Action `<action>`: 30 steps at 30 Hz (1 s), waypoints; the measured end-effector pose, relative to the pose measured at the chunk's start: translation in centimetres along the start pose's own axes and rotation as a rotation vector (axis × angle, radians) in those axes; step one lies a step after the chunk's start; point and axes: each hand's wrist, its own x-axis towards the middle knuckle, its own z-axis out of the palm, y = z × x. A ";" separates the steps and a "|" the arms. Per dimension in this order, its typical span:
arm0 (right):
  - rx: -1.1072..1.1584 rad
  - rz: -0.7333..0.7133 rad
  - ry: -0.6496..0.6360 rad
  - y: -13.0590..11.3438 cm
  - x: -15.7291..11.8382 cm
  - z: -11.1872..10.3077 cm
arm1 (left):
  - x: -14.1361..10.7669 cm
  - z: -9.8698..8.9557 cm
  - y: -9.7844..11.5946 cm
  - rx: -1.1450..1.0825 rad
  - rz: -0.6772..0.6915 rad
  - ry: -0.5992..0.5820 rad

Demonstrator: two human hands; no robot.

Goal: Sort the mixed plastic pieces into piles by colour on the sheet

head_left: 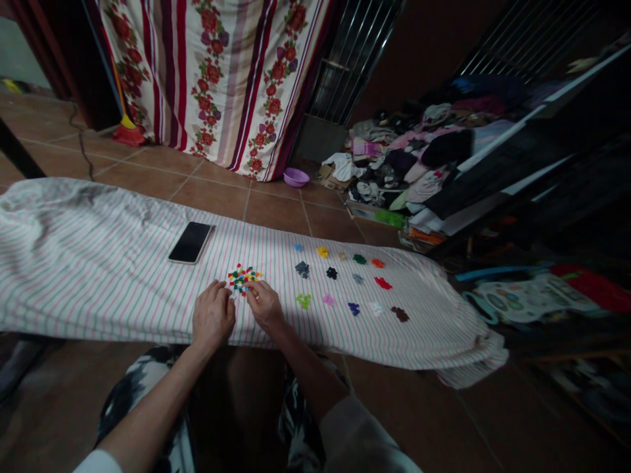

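A mixed pile of tiny coloured pieces (240, 277), in red, green, yellow, white and blue, lies on the striped cloth (123, 263). At the pile's left edge rests my left hand (214, 315), fingers curled inward; what they hold, if anything, is hidden. My right hand (265, 304) reaches to the pile's right side with thumb and forefinger pinched together. Whatever is in that pinch is too small to name. Small single-colour heaps sit in rows to the right, among them grey pieces (302, 269), black pieces (332, 272), red pieces (383, 283) and brown pieces (399, 314).
A dark-screened phone (191, 242) lies on the cloth left of the pile. Beyond the table are a floral curtain (211, 79), a purple basin (296, 177) on the tiled floor and a heap of clothes (414, 144). A cluttered shelf (542, 295) stands to the right.
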 end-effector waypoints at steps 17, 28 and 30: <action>0.149 0.289 0.096 4.9 4.9 -5.6 | 0.2 0.0 0.8 0.051 -0.028 0.062; -0.352 0.303 0.154 11.9 9.7 -11.3 | 0.4 0.1 1.4 0.075 -0.053 0.085; -0.432 0.344 0.137 12.6 10.3 -11.9 | 0.4 0.1 1.5 0.075 -0.051 0.082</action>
